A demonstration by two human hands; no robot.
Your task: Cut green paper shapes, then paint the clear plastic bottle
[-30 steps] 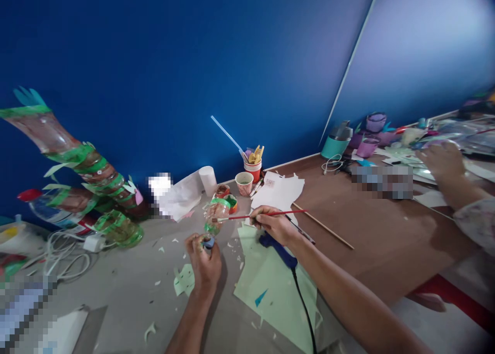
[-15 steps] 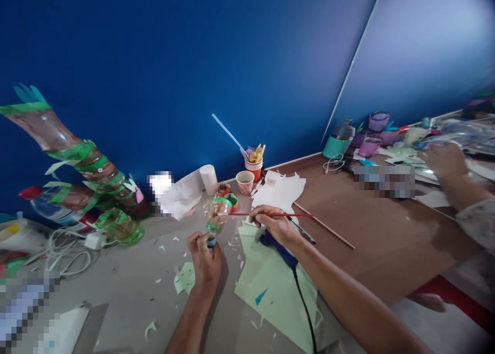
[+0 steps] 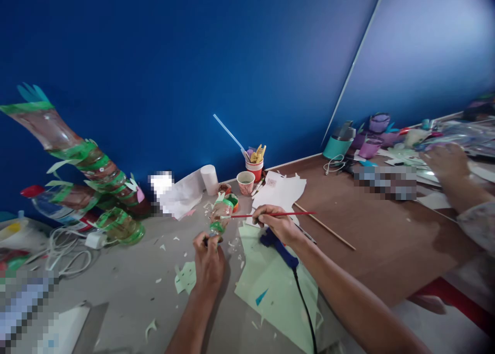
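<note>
My left hand (image 3: 209, 253) grips the near end of a small clear plastic bottle (image 3: 221, 212) painted brown with green bands. The bottle lies tilted away from me, above the grey tabletop. In my right hand (image 3: 273, 221) is a thin red-handled paintbrush (image 3: 286, 214), pinched between thumb and fingers. Its pale tip meets the brown side of the bottle, or is very close to it. Just behind the bottle sits a small pot of green paint (image 3: 233, 202), with a pot of brown paint (image 3: 223, 189) beside it. A blue glue gun (image 3: 284, 253) lies under my right wrist.
Pale green paper (image 3: 270, 292) and white paper (image 3: 280, 191) lie on the table near a wooden stick (image 3: 328, 229). A paper cup (image 3: 245, 185) stands at the back. Left is a tall painted bottle tower (image 3: 104, 171); right, another person's hand (image 3: 446, 166) is over clutter.
My left hand and the bottle have shifted slightly right, and the bottle looks turned a little. The right hand with the paintbrush has moved slightly right as well.
</note>
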